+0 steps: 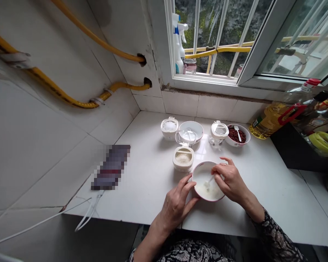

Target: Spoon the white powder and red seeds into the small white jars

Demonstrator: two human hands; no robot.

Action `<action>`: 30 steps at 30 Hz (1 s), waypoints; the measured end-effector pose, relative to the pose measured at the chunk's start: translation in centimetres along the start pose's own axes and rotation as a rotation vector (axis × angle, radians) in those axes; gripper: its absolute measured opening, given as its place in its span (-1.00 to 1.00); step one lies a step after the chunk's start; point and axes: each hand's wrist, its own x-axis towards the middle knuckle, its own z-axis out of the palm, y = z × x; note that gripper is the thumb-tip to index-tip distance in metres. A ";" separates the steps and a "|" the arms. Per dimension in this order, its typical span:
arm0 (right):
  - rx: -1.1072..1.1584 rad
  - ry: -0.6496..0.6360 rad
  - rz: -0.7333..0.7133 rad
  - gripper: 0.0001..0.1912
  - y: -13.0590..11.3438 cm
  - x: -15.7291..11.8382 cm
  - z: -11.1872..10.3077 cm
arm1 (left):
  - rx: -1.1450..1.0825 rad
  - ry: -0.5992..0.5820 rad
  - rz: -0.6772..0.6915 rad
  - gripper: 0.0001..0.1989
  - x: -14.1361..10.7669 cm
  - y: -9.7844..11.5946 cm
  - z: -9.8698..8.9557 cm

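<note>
A white bowl with a pink rim (pixel 200 189) stands near the counter's front edge with pale, milky contents. My left hand (pixel 177 202) holds its left side, fingers and thumb against the rim. Over the right side of the bowl, my right hand (pixel 229 179) pinches a small whitish spoon (pixel 211 179), whose tip is in the contents beside a pale lump. Just behind and left of the bowl sits an open square container of light granules (pixel 183 158).
Behind are a white-filled container (pixel 169 126), an empty-looking bowl (pixel 196 128), a clear-lidded jar (pixel 218 131) and a bowl of red beans (pixel 236 136). An oil bottle (pixel 278 112) and black box (pixel 292 149) stand right. A pixelated object (pixel 111 167) with a white cable lies left.
</note>
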 end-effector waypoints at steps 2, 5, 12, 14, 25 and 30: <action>0.064 -0.009 0.029 -0.80 -0.2 0.0 0.6 | -0.003 -0.003 -0.005 -0.74 0.0 0.0 0.0; 0.144 0.008 0.109 -0.80 -0.3 0.0 0.8 | -0.010 -0.005 -0.010 -0.74 0.0 0.0 0.0; 0.130 0.086 0.179 -0.80 0.2 -0.3 0.2 | -0.022 -0.007 -0.016 -0.73 -0.1 0.0 0.0; 0.097 0.085 0.153 -0.80 0.1 -0.3 0.3 | -0.027 -0.010 -0.022 -0.73 -0.1 0.0 0.0; 0.175 0.062 0.197 -0.80 -0.3 -0.2 1.0 | -0.023 -0.015 -0.024 -0.73 -0.1 0.0 0.0; 0.198 0.158 0.263 -0.79 0.3 -0.4 0.7 | -0.012 -0.021 -0.024 -0.73 -0.1 0.0 0.0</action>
